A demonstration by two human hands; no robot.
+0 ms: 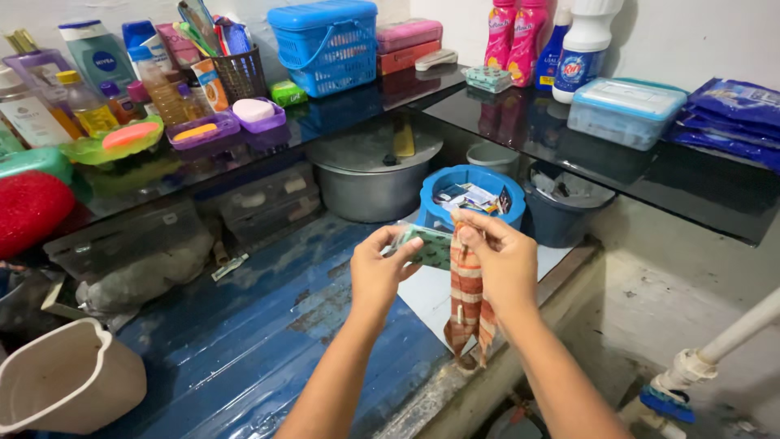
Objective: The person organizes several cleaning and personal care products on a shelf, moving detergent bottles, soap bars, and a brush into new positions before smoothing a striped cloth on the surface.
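My left hand point(379, 272) grips one end of a small green patterned bar-shaped package point(429, 246), held up above the blue metal surface point(244, 341). My right hand point(502, 260) pinches the other end of that package and also holds an orange-and-white striped cloth point(469, 305) that hangs down from it. Both hands are in the middle of the view, just in front of a blue round tub point(439, 213) holding small packets.
A grey lidded pot point(370, 175) and a dark bucket point(561, 211) stand under the black glass shelf point(650, 183). The shelf carries bottles, soap dishes, a blue basket point(327, 45), a clear lidded box point(626, 110) and blue packets. A cream jug point(69, 378) stands lower left.
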